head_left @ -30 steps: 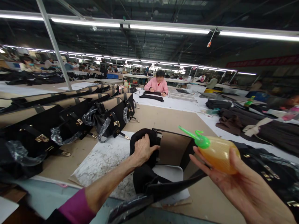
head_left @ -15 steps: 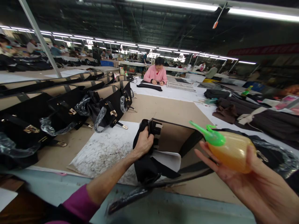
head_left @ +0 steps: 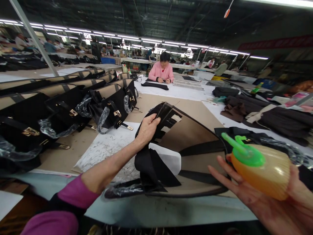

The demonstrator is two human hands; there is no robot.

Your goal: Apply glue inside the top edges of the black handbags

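Observation:
My left hand (head_left: 148,128) pinches the upper left edge of a black handbag (head_left: 202,132) that lies on its side, its beige inside facing me. White tape strips and a white panel (head_left: 168,158) show inside it, beside a loose black flap. A handle wrapped in clear plastic (head_left: 122,191) sticks out toward the table's front edge. In my right hand (head_left: 254,192) rests a squeeze bottle (head_left: 264,169) of amber liquid with a green spout, tilted, the spout pointing left. Two fingers of that hand stretch out close to the bag's right edge; I cannot tell if they touch it.
Rows of black handbags (head_left: 111,104) with plastic-wrapped handles stand at the left. A stained white sheet (head_left: 102,153) lies beside the bag. Dark fabric (head_left: 276,117) is piled at the right. Across the table a person in pink (head_left: 161,71) handles black pieces.
The bag has tilted open further toward me, its left edge raised by my left hand. My right hand and the bottle have moved right and slightly down.

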